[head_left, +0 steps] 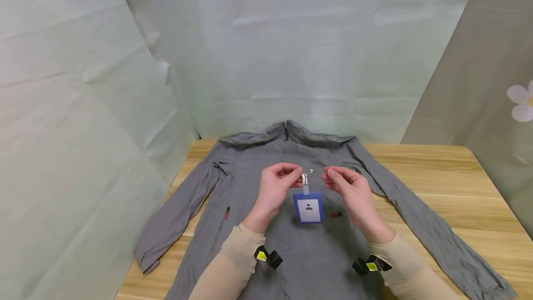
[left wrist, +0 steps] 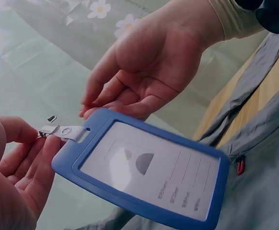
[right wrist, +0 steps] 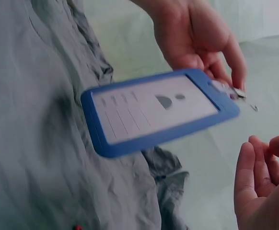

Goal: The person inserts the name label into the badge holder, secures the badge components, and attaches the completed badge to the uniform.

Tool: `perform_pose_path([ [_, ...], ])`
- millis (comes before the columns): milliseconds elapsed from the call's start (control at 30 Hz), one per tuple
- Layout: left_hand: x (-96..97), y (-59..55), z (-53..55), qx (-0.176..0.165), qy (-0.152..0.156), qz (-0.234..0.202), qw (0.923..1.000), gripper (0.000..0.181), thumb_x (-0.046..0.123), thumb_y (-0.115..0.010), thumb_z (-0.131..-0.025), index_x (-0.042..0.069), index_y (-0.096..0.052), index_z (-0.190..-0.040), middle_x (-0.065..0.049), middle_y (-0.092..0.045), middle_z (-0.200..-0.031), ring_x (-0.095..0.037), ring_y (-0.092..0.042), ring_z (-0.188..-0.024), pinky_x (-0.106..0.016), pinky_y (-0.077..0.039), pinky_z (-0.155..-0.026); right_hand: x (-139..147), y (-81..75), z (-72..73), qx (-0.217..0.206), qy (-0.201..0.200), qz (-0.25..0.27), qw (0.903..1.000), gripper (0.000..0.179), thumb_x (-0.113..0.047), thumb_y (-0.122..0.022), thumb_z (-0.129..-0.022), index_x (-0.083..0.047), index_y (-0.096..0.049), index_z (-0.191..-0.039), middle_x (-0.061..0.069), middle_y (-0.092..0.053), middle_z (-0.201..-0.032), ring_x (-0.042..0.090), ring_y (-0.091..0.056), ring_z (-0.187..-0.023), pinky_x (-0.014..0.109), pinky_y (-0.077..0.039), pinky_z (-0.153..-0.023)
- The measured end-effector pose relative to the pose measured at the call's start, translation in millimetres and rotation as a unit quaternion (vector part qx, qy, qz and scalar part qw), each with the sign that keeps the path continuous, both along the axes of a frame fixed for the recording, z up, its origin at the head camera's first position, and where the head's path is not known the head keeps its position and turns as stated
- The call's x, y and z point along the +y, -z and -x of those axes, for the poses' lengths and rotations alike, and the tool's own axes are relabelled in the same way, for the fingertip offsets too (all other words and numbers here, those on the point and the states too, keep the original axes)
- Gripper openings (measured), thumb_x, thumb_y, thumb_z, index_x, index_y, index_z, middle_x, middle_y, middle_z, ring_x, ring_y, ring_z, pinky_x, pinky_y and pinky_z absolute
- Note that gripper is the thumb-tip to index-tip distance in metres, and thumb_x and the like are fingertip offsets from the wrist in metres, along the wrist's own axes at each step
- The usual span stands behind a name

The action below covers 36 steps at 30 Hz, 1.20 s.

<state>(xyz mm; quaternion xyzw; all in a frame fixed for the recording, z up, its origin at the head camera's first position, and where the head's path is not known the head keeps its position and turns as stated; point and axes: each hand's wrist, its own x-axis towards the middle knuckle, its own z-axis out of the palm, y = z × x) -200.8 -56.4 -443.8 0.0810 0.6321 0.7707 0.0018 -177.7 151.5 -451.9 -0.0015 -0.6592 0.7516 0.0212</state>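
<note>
My left hand pinches the metal clip of a blue-framed badge holder between thumb and fingers. The badge hangs below on a clear strap, its white card with a dark person symbol showing. From the clip a small hook-shaped metal piece sticks out. Just to the right of that piece is my right hand, apart from it, its fingers loosely bent and nothing visible in them. Beneath both hands a grey jacket lies spread out, collar at the far side.
The jacket covers much of a wooden table, its sleeves spread to both sides. Red zipper pulls show on its front. Pale cloth sheets hang behind and to the left of the table.
</note>
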Motion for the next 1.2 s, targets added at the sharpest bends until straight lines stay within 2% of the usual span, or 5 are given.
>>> perform_pose_path([
  [200, 2.2, 0.7, 8.8, -0.022, 0.003, -0.001, 0.9997, 0.017, -0.003, -0.075, -0.097, -0.017, -0.073, -0.107, -0.013, -0.075, -0.088, -0.014, -0.073, -0.069, -0.033, -0.066, -0.071, 15, 7.6, 12.1, -0.012, -0.005, -0.029, 0.9995, 0.039, -0.020, -0.063, -0.111, 0.012, -0.065, -0.134, 0.009, -0.077, -0.112, 0.011, -0.075, -0.101, 0.029, -0.063, -0.090],
  [400, 8.2, 7.4, 31.1, -0.074, 0.029, 0.019, 0.9966, 0.023, 0.003, -0.075, -0.099, -0.015, -0.073, -0.115, -0.016, -0.076, -0.096, -0.014, -0.074, -0.075, -0.033, -0.066, -0.075, 31, 21.6, 33.3, -0.033, -0.011, -0.085, 0.9958, 0.042, -0.023, -0.062, -0.112, 0.008, -0.064, -0.139, 0.025, -0.070, -0.131, 0.009, -0.073, -0.106, 0.025, -0.061, -0.090],
  [667, 16.5, 24.8, 63.3, -0.128, 0.025, 0.030, 0.9911, 0.029, 0.003, -0.072, -0.101, -0.016, -0.071, -0.122, -0.017, -0.077, -0.101, -0.014, -0.074, -0.078, -0.033, -0.066, -0.079, 42, 35.4, 63.0, -0.039, -0.042, -0.161, 0.9853, 0.044, -0.023, -0.060, -0.112, 0.009, -0.062, -0.143, 0.027, -0.067, -0.136, 0.045, -0.063, -0.127, 0.031, -0.060, -0.096],
  [833, 24.6, 32.8, 77.3, -0.141, 0.014, 0.043, 0.9889, 0.027, 0.004, -0.074, -0.100, -0.013, -0.073, -0.121, -0.023, -0.077, -0.106, -0.014, -0.074, -0.078, -0.033, -0.066, -0.078, 41, 39.2, 75.1, -0.047, -0.049, -0.162, 0.9844, 0.044, -0.023, -0.063, -0.111, 0.009, -0.063, -0.142, 0.026, -0.067, -0.136, 0.045, -0.065, -0.125, 0.035, -0.061, -0.097],
  [1200, 43.0, 52.3, 100.4, -0.163, 0.008, 0.047, 0.9855, 0.020, 0.001, -0.072, -0.098, -0.012, -0.075, -0.114, -0.013, -0.076, -0.090, -0.013, -0.074, -0.072, -0.029, -0.066, -0.072, 33, 46.9, 100.4, -0.082, -0.067, -0.165, 0.9806, 0.049, -0.033, -0.066, -0.109, 0.007, -0.065, -0.139, 0.024, -0.071, -0.130, 0.037, -0.070, -0.118, 0.040, -0.060, -0.099],
])
